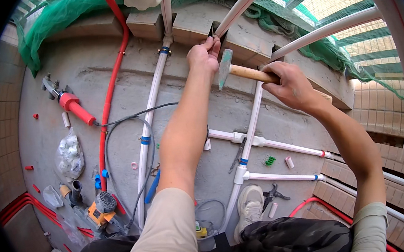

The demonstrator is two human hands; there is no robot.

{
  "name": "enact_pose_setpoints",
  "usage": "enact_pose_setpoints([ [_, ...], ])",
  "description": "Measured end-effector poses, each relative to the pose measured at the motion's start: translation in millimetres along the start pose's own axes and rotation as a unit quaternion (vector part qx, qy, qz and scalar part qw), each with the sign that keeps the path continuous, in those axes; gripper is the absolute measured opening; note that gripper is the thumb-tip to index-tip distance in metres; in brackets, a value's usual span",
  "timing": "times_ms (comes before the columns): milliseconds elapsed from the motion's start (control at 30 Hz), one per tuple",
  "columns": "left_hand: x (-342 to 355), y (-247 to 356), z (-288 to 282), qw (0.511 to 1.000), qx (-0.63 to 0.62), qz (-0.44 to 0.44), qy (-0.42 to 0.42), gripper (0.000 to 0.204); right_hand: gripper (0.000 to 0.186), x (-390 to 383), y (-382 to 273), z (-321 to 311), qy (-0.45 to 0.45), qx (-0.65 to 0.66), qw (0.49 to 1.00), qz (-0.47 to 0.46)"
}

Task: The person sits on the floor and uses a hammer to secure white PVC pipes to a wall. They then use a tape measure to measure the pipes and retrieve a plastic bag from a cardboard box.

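My right hand point(287, 86) is wrapped round the wooden handle of a hammer point(248, 73). Its worn, greenish metal head is close beside my left hand point(203, 55), apart from the fingers. That left hand reaches up to a dark notch in the tiled ledge point(248, 47), where a white pipe with a red stripe point(248, 0) enters. Thumb and fingertips are pinched together at the notch, on something thin that is mostly hidden.
White pipes point(152, 99) and a red pipe point(109, 86) run along the concrete. A red-handled pipe welder point(76, 108), a yellow-and-grey power tool point(102, 213), a bag of fittings point(69, 155) and pliers point(274, 194) lie around. Green netting point(49, 31) hangs over the ledge.
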State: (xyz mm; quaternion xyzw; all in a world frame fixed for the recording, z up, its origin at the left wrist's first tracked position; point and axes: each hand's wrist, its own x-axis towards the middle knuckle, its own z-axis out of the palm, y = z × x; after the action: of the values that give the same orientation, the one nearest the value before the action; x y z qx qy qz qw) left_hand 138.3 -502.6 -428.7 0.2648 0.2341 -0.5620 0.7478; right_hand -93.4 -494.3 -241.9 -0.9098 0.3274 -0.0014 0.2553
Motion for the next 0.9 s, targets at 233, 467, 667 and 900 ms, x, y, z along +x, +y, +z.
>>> enact_pose_setpoints([
  [233,-3.8,4.0,-1.7,1.0,-0.011,0.018,-0.012,0.011,0.031,-6.8,7.1,1.4,-0.001,-0.001,1.0,0.019],
  [467,4.1,-1.8,-14.0,0.998,-0.014,0.007,-0.057,0.011,0.031,-3.5,4.3,-2.1,0.011,0.018,0.999,0.025],
  [667,0.4,-5.0,-17.2,0.992,-0.058,0.007,-0.111,0.012,0.03,-1.4,6.8,-2.3,0.017,0.025,0.999,0.017],
  [900,-2.4,6.1,-31.8,0.963,-0.14,-0.061,-0.223,0.024,0.03,14.7,7.5,-1.0,0.002,-0.031,0.996,-0.082],
])
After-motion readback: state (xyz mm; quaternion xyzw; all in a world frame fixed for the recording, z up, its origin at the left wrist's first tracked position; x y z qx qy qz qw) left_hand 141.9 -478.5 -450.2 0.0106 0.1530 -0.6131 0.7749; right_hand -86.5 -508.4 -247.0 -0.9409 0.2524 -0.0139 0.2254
